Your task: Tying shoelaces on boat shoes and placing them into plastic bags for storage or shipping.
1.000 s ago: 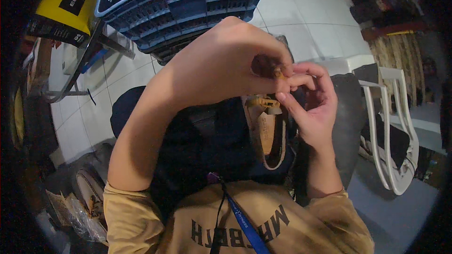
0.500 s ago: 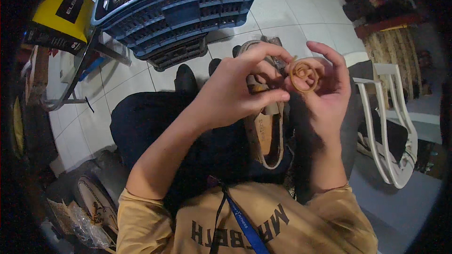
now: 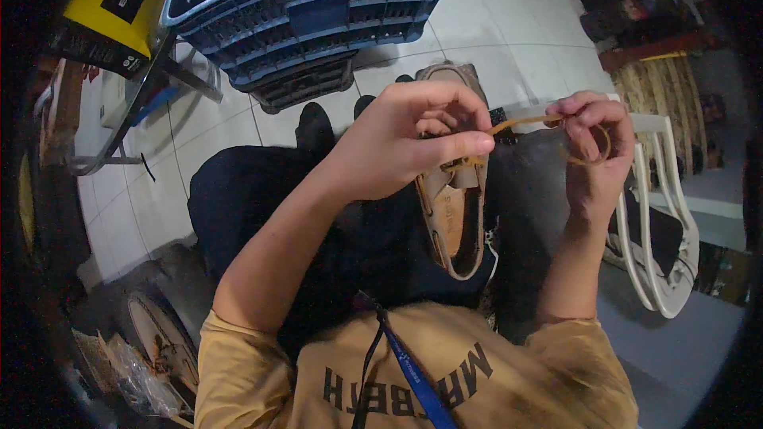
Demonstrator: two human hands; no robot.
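A beige boat shoe [image 3: 435, 226] rests on my lap, toe pointing away from me. Above its lacing area, my left hand [image 3: 417, 131] pinches a tan shoelace [image 3: 520, 121] between thumb and index finger. The lace runs across to my right hand [image 3: 600, 139], out to the right of the shoe. There the fingers are curled round the lace, and part of it forms a loop beside the palm. My left hand hides much of the shoe's upper and its lacing.
Ahead, a blue plastic crate [image 3: 318, 16] holds wrapped items and sits on a dark crate. A yellow and black box [image 3: 111, 12] is at far left. White chair-like frame [image 3: 668, 214] stands at right. Another laced shoe [image 3: 159, 334] lies at lower left by clear plastic.
My right hand has moved right, away from my left. The lace, a tight coil at my right fingers before, now stretches between both hands with a looser loop.
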